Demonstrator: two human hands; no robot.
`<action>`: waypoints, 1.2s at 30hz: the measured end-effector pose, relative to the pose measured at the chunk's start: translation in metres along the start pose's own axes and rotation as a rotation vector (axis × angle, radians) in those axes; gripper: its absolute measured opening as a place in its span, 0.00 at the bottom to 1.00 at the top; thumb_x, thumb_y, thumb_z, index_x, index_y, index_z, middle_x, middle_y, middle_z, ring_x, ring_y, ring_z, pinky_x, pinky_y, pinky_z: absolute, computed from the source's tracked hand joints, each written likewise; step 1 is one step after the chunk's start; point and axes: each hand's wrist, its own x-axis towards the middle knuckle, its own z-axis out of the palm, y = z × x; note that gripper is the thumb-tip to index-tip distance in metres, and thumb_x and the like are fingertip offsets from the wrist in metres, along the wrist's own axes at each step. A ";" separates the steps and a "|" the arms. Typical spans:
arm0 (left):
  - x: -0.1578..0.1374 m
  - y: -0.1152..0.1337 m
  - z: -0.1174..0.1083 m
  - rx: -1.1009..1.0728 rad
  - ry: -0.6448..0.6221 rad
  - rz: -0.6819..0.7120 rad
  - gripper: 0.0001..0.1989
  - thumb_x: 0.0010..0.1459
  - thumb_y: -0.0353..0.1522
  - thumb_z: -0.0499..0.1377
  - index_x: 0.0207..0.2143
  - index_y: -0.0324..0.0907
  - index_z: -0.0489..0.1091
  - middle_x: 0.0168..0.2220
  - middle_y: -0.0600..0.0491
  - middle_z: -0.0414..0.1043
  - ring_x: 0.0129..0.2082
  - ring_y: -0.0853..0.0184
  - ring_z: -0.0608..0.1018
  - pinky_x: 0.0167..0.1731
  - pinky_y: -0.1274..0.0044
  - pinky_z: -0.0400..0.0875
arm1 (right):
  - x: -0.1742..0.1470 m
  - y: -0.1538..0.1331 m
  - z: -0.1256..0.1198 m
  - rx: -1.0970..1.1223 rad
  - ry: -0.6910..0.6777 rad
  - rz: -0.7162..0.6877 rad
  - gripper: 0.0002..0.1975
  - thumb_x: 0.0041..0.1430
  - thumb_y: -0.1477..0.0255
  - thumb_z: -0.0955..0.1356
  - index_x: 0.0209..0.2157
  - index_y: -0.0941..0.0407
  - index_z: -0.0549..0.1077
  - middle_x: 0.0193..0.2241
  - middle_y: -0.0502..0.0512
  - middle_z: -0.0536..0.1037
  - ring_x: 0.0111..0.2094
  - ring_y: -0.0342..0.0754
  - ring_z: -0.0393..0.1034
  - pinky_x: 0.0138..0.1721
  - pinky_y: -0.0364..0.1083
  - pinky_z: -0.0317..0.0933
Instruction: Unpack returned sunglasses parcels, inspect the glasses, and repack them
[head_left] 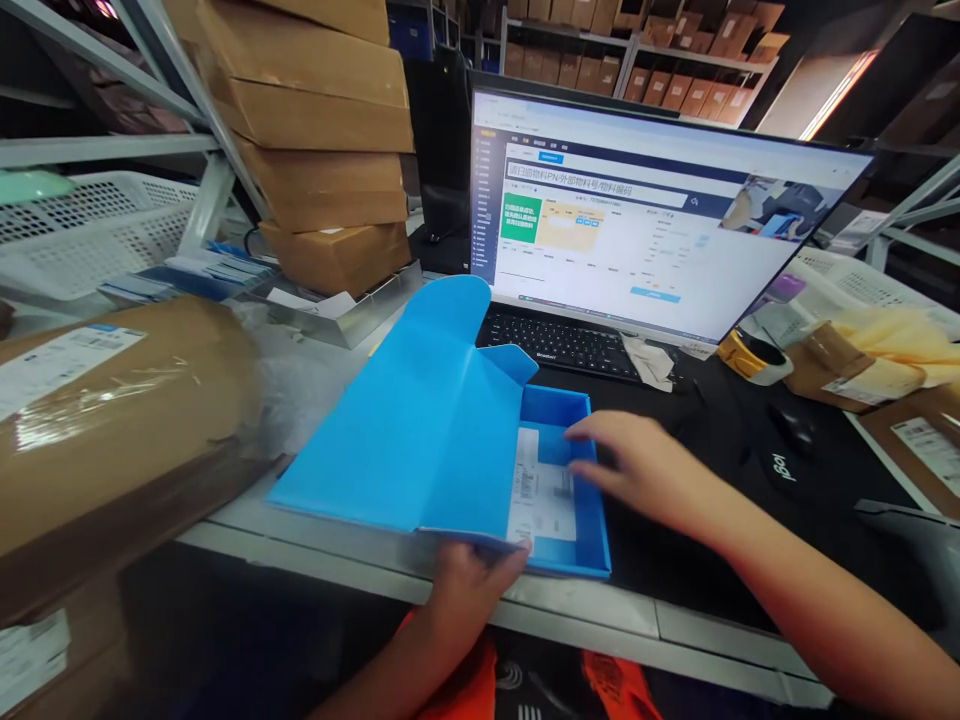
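A blue cardboard mailer box lies at the table's front edge with its lid folded back to the left. Inside it rests a white printed label sheet with a barcode. My left hand grips the box's front edge near the lid fold, thumb on top, the other fingers partly hidden. Over the right side of the box is my right hand, thumb and fingers apart and nothing visible between them. Its fingertips are close to the sheet; whether they touch it I cannot tell.
Behind the box stand a keyboard and a lit monitor. A mouse lies to the right. Stacked brown cartons rise at back left, and a large taped carton sits at left. A yellow tape roll is beyond.
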 end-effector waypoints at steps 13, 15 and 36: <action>-0.006 -0.007 -0.008 0.337 -0.029 0.449 0.18 0.63 0.40 0.60 0.49 0.36 0.74 0.42 0.42 0.80 0.44 0.56 0.82 0.51 0.67 0.77 | 0.049 -0.041 0.049 -0.523 -0.720 0.041 0.23 0.55 0.68 0.75 0.51 0.64 0.75 0.46 0.71 0.77 0.50 0.63 0.70 0.53 0.56 0.57; -0.005 -0.010 -0.008 0.345 -0.025 0.473 0.17 0.63 0.40 0.60 0.48 0.37 0.74 0.41 0.43 0.80 0.43 0.57 0.82 0.49 0.68 0.78 | 0.049 -0.042 0.047 -0.510 -0.733 0.054 0.22 0.51 0.67 0.77 0.47 0.63 0.77 0.46 0.71 0.77 0.53 0.65 0.66 0.51 0.56 0.58; -0.006 -0.024 -0.005 0.089 0.005 0.261 0.28 0.58 0.39 0.65 0.57 0.35 0.66 0.49 0.38 0.76 0.53 0.52 0.78 0.52 0.65 0.76 | 0.042 -0.044 0.049 -0.418 -0.684 0.162 0.26 0.48 0.61 0.79 0.45 0.61 0.76 0.49 0.70 0.76 0.51 0.64 0.68 0.47 0.54 0.58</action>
